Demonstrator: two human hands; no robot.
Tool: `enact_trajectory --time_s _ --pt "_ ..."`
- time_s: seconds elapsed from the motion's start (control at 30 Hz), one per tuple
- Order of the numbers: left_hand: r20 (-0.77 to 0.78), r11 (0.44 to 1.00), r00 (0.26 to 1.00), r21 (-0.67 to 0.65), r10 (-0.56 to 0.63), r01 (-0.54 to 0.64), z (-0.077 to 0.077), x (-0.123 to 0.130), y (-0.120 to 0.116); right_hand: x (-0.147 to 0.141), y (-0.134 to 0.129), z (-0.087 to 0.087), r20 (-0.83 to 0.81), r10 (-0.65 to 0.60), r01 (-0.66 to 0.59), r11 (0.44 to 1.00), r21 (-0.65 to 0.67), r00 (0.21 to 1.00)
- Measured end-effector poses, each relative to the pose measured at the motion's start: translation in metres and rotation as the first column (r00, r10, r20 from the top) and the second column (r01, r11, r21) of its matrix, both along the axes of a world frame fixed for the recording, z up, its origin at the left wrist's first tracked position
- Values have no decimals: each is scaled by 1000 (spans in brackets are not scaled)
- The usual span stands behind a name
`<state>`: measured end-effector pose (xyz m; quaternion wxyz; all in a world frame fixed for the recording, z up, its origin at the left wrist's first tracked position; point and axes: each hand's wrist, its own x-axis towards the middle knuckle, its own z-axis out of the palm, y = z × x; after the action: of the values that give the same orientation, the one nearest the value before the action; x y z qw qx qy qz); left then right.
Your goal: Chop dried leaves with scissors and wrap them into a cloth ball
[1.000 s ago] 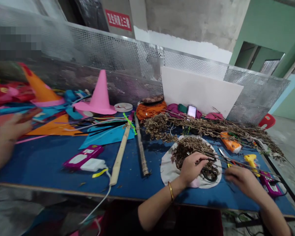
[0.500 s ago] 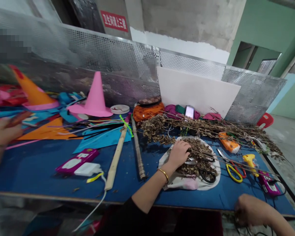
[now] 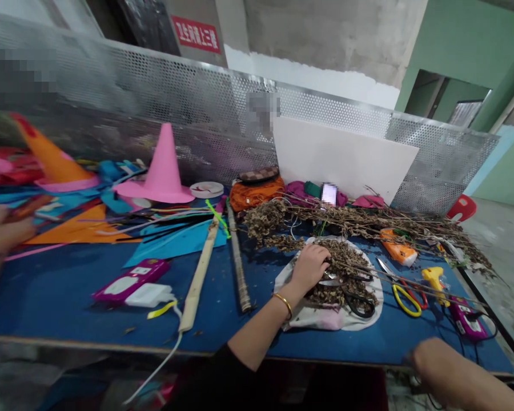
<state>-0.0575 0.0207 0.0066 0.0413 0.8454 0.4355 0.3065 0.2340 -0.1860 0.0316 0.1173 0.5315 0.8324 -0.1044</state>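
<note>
Brittle, crinkled brown leaves [image 3: 345, 251] lie heaped on a limp white round sheet [image 3: 284, 278], on the smooth blue desk [image 3: 325, 345]. The left hand [image 3: 312, 265] rests over the heap's left side, fingers bent downward into it; whether they grip anything is hidden. Beside it, black-handled scissors [image 3: 348, 298] lie on the leaves. Thin, stiff stems [image 3: 360, 267] stretch rightward from the heap, passing the yellow-and-red-handled scissors [image 3: 394, 289] and a bulky yellow glue gun [image 3: 433, 279]. Behind runs a tangled, twiggy row of dried plants [image 3: 411, 220]. A pale wooden stick [image 3: 200, 274] and a smooth pink felt-like cone hat [image 3: 163, 162] stand further left.

The right hand [image 3: 437, 365], blurred and curled, is at the desk's front edge; I cannot tell what it holds. One second ago it was over the desk by the yellow-and-red-handled scissors, and the left hand was nearer the black handles.
</note>
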Motion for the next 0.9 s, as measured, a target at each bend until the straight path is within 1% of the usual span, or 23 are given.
enact_trajectory --time_s 0.03,0.07,0.1,0.13,0.17,0.2,0.23,0.27,0.33,0.37,0.43,0.47,0.5,0.53,0.57,0.6,0.63,0.67,0.7,0.73,0.8,0.83,0.9 --pt "4 1000 1000 8 -4 4 -1 0 0 -8 13 15 10 17 -18 999 37 1000" --pt "11 1000 1000 18 -8 7 -1 0 1 -18 29 27 -31 28 -25 995 96 999" --pt "17 1000 1000 29 -12 11 -2 1 1 -28 47 34 -67 14 -1 982 189 998" --pt "24 999 1000 38 -15 14 -3 1 1 -37 66 37 -82 -10 36 948 315 997" --pt "32 999 999 47 -17 16 -4 2 1 -45 85 35 -70 -49 75 900 429 996" --pt "45 998 999 55 -17 15 -5 2 1 -52 103 29 -49 -92 104 860 500 995" --pt "64 998 998 66 -17 12 -6 1 0 -57 119 21 -24 -141 132 840 526 990" --pt "93 997 996 81 -17 9 -6 0 -1 -61 133 11 -3 -172 149 842 518 985" --pt "194 993 981 121 -11 -13 -4 -4 -5 -64 152 -5 -8 -191 168 843 512 982" --pt "267 990 964 136 3 -41 -3 -7 -7 -64 158 -9 -20 -204 185 837 515 979" --pt "425 983 901 111 82 -143 0 -11 -11 -62 165 -9 -73 -227 229 805 547 971" --pt "495 980 857 53 143 -194 1 -13 -12 -60 167 -5 -108 -232 252 785 566 967" --pt "552 975 808 -43 205 -218 2 -13 -11 -59 169 1 -148 -226 270 768 580 963" --pt "611 966 748 -171 258 -194 3 -13 -9 -58 172 7 -187 -210 281 757 590 960" --pt "669 945 680 -302 302 -122 4 -11 -6 -57 175 13 -223 -186 284 754 592 957" --pt "715 914 615 -406 333 -22 5 -8 -2 -57 178 19 -252 -157 280 759 587 955" --pt "764 877 539 -471 355 91 6 -5 3 -57 182 22 -277 -128 272 768 579 952" --pt "816 842 436 -500 379 202 7 -1 8 -58 185 24 -298 -99 260 778 572 950" --pt "855 815 322 -498 406 297 9 2 13 -59 189 24 -313 -72 247 787 565 947" --pt "876 796 213 -482 433 365 10 5 18 -60 192 22 -323 -50 233 794 562 945" --pt "877 771 38 -442 480 460 11 9 24 -62 196 15 -328 -19 213 795 567 945" --pt "868 765 -15 -429 497 480 10 11 26 -62 198 10 -327 -17 213 789 576 945" --pt "861 770 -38 -432 507 470 7 13 27 -63 198 0 -320 -33 230 764 603 947"
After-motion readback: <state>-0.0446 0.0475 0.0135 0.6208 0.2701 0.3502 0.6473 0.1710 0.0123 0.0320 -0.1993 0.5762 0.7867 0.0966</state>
